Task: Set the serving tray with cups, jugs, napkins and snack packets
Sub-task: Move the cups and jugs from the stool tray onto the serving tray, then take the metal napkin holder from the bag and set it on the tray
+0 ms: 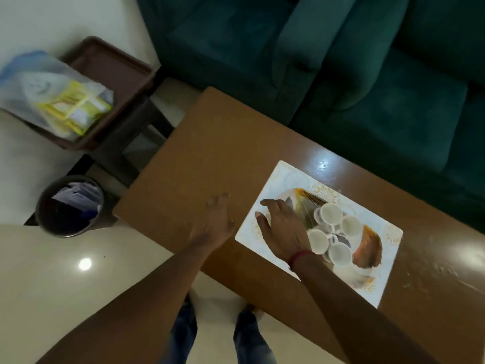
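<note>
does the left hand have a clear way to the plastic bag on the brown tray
Probably, with a lean: the left hand is open and empty, and nothing blocks the plastic bag past the table corner.

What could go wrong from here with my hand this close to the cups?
The right hand is spread beside the four clustered cups on the serving tray; a sideways brush might tip or chip one. The plastic bag of yellow packets seems to overhang the brown tray, so it may slide off.
</note>
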